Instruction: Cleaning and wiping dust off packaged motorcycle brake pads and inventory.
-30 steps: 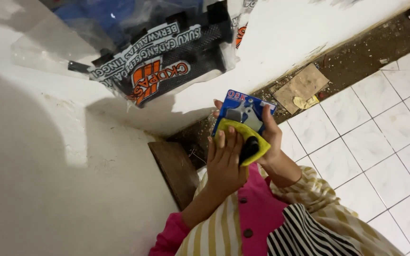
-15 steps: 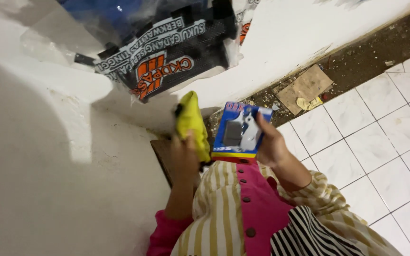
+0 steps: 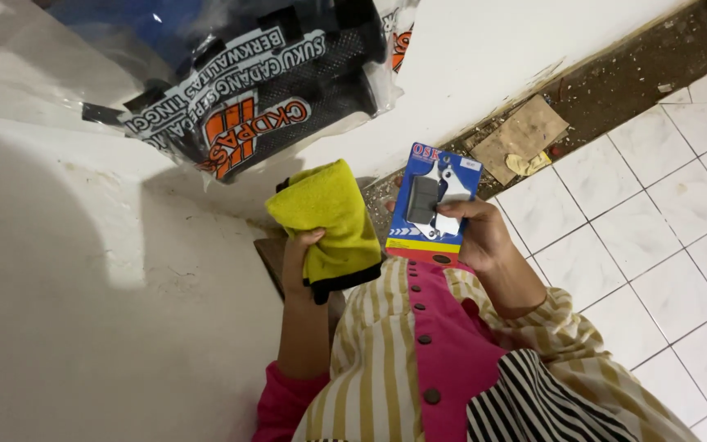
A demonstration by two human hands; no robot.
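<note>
My left hand [image 3: 298, 260] grips a folded yellow cloth [image 3: 330, 217] with a black edge, held up beside the white wall. My right hand [image 3: 476, 233] holds a small blue blister card [image 3: 431, 205] with grey metal parts under clear plastic. The card and the cloth are a little apart, side by side in front of my chest. My sleeves are pink and striped cream.
A black, orange and white plastic bag [image 3: 247, 98] hangs on the white wall [image 3: 83, 311] above the cloth. White floor tiles [image 3: 640, 237] lie to the right. A dirty strip along the wall holds a piece of cardboard [image 3: 521, 135].
The cloth was on the card a second ago. My left hand has pulled it off to the left and now holds it apart from the card, which stays in my right hand.
</note>
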